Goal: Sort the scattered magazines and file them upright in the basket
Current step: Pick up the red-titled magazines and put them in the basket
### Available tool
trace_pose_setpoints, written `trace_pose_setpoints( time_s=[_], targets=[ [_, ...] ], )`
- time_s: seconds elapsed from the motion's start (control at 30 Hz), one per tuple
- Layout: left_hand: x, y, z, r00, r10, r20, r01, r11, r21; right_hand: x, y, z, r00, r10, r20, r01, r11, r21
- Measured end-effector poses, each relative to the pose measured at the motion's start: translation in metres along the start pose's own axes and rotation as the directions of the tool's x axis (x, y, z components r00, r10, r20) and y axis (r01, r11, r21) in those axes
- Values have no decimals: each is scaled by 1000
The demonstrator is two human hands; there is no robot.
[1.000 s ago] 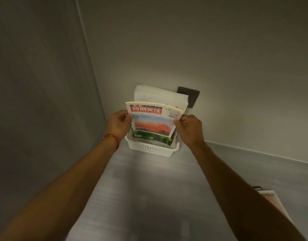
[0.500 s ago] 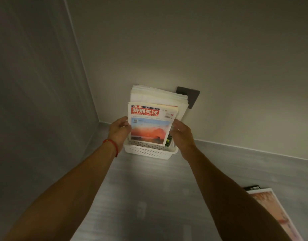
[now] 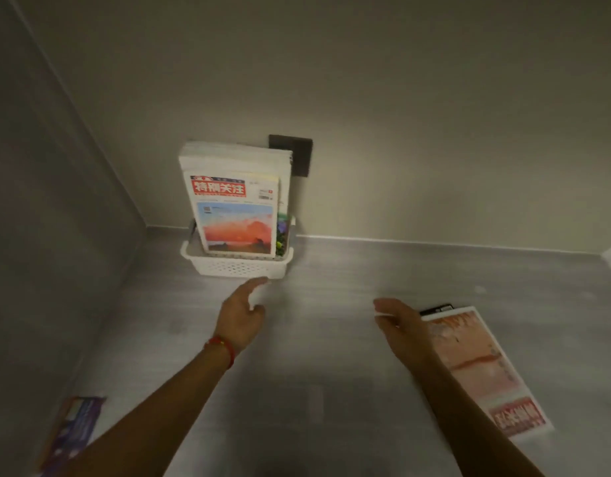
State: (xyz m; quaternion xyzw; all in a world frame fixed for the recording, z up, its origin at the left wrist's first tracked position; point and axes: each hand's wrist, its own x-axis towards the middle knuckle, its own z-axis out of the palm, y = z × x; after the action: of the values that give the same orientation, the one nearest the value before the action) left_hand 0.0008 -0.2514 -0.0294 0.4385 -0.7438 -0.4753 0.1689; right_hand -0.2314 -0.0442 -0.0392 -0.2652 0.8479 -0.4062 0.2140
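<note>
A white perforated basket (image 3: 235, 266) stands on the grey floor against the far wall. A magazine with a red title and a sunset picture (image 3: 235, 215) stands upright at its front. Taller white magazines (image 3: 235, 160) stand behind it. My left hand (image 3: 242, 315), with a red band at the wrist, hovers just in front of the basket, fingers relaxed and holding nothing. My right hand (image 3: 400, 321) is out to the right, fingers extended, empty, over the top left corner of a pink-orange magazine (image 3: 479, 370) lying flat on the floor.
A purple-blue magazine (image 3: 73, 432) lies flat at the lower left beside the left wall. A dark object (image 3: 436, 308) peeks out behind the pink magazine's top edge. A dark wall plate (image 3: 293, 153) sits behind the basket. Walls meet in a corner to the left of the basket.
Both hands let go of the sunset magazine, which now stands in the basket. They drew back toward me, the right hand moving right over the pink magazine.
</note>
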Motion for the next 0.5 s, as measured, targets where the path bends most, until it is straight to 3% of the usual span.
trace_pose_setpoints(
  time_s=[0.13,0.23,0.3,0.37,0.5],
  targets=[
    [-53,8,95,936,103,336,-184,958,220,-39,95,-79,958,201,-203,-244,946,-215],
    [-79,8,156,843,107,527,-370,826,425,-53,144,-128,894,358,-270,-424,872,-244],
    [-92,7,184,819,9,573,-417,696,585,-60,166,-144,810,531,-247,-585,751,-305],
    [-104,3,201,806,-100,584,-391,652,650,-66,179,-149,765,612,-201,-641,689,-338],
    [-119,-13,209,801,-128,585,-429,558,710,-74,197,-149,803,565,-190,-590,706,-391]
  ],
)
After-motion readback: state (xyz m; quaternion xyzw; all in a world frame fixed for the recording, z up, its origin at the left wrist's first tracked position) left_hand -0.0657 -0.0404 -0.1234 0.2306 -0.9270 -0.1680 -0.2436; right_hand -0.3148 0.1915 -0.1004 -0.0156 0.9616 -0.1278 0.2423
